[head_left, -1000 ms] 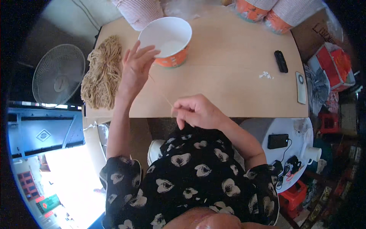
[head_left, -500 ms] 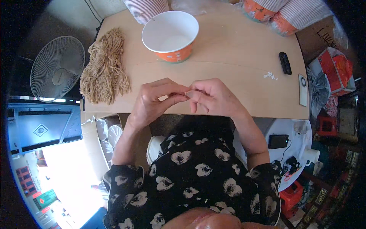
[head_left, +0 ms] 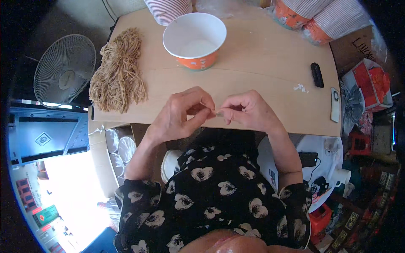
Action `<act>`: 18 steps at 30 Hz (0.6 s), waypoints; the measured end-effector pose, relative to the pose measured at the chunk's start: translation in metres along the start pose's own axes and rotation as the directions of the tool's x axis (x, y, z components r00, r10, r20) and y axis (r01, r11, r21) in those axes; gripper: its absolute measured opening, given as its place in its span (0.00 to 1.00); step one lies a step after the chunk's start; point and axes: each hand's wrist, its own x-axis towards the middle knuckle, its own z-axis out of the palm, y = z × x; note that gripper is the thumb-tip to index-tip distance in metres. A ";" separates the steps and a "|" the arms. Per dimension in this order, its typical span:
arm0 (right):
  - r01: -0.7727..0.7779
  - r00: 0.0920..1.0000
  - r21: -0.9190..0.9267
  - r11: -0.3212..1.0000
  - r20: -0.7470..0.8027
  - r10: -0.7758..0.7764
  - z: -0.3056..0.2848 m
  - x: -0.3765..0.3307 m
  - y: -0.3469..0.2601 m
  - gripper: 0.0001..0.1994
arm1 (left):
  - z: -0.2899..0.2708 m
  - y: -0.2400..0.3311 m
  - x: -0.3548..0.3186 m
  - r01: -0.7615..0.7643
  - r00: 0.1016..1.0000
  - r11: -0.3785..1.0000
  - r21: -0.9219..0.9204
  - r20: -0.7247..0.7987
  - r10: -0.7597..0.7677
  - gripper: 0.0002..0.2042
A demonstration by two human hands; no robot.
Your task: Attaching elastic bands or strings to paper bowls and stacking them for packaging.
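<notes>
Above the table's near edge, my left hand (head_left: 185, 111) and my right hand (head_left: 249, 110) meet fingertip to fingertip. Each is closed in a pinch. Whatever lies between the fingers is too small and too covered to make out. Beyond them stands a large paper tub (head_left: 197, 63), white inside and orange outside, with its wide mouth up. A bundle of tan strings (head_left: 118, 78), gathered near its upper part, lies to the left of my hands. Small white bits (head_left: 301, 88) are scattered on the table to the right.
Stacked paper tubs (head_left: 168, 10) stand at the back, with more bagged stacks (head_left: 337, 25) at the far right. A black object (head_left: 316, 75) and a white flat item (head_left: 334, 104) lie near the table's (head_left: 261, 76) right edge. A fan (head_left: 65, 69) stands left.
My hands have shifted slightly to the right in the picture, and the right fingers are drawn in more. The table and tub also sit a little differently as the view has turned.
</notes>
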 end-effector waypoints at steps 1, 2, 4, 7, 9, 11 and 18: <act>0.008 1.000 0.048 0.999 0.016 -0.008 -0.003 0.001 -0.001 0.08 | -0.003 0.003 -0.003 -0.002 1.000 1.000 -0.002 -0.005 0.002 0.07; 0.014 0.999 0.095 0.995 0.032 -0.017 -0.004 0.002 -0.002 0.07 | -0.008 0.010 -0.006 0.098 0.995 0.995 -0.019 0.035 -0.097 0.06; -0.002 0.997 0.081 0.997 0.073 -0.004 -0.004 0.007 -0.013 0.07 | -0.015 0.018 -0.009 0.196 0.979 0.980 -0.034 0.071 -0.193 0.05; 0.025 0.991 0.003 1.000 0.135 -0.025 -0.008 0.017 -0.015 0.06 | -0.023 0.024 -0.014 0.202 0.979 0.978 0.053 0.004 -0.203 0.03; 0.071 0.997 -0.048 0.996 0.034 -0.070 -0.017 0.033 -0.016 0.09 | -0.035 0.026 -0.022 -0.009 0.998 0.947 0.321 -0.059 0.030 0.01; 0.209 0.896 -0.527 0.824 -0.235 -0.377 -0.037 0.059 -0.016 0.13 | -0.056 0.030 -0.025 0.000 0.981 0.885 0.465 -0.173 0.091 0.03; 0.310 0.764 -0.924 0.226 0.101 -0.637 -0.078 0.104 0.004 0.08 | -0.093 0.046 -0.009 -0.079 0.603 0.872 0.483 -0.673 0.427 0.07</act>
